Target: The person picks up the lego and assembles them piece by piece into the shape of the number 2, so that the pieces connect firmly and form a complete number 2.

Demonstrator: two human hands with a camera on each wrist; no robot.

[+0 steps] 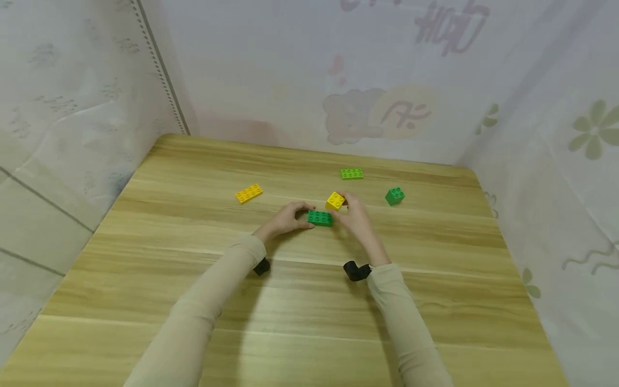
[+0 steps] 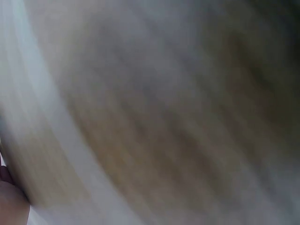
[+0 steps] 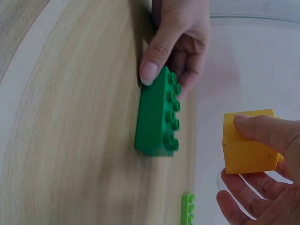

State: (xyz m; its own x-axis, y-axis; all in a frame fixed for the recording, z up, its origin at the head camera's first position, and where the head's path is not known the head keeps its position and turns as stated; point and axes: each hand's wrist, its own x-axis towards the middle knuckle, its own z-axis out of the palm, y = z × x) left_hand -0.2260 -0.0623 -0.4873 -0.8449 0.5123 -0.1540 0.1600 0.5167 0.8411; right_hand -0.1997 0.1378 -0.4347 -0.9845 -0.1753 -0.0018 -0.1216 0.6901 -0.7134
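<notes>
Gripping what, over the tabletop (image 1: 314, 322)?

The left hand (image 1: 290, 217) grips one end of the long green brick (image 1: 319, 218), near the tabletop's middle, thumb on one side, fingers on the other. The right hand (image 1: 357, 219) pinches the small yellow brick (image 1: 335, 201), a little nearer the far edge.

Are the two bricks joined?

From the head view they nearly meet; the right wrist view shows them apart, the yellow one set against the pale backdrop (image 3: 229, 65), a thumb across one face. Whether the green one touches the tabletop, I cannot tell.

And the left wrist view?

Blurred wood grain and a sliver of the left hand at lower left.

What lies loose?

The head view gives three: a flat orange brick (image 1: 249, 193) toward the far left corner, a flat lime brick (image 1: 351, 173) near the far edge, a green cube brick (image 1: 395, 196) toward the far right corner. The right wrist view catches just the lime one, side-on
</notes>
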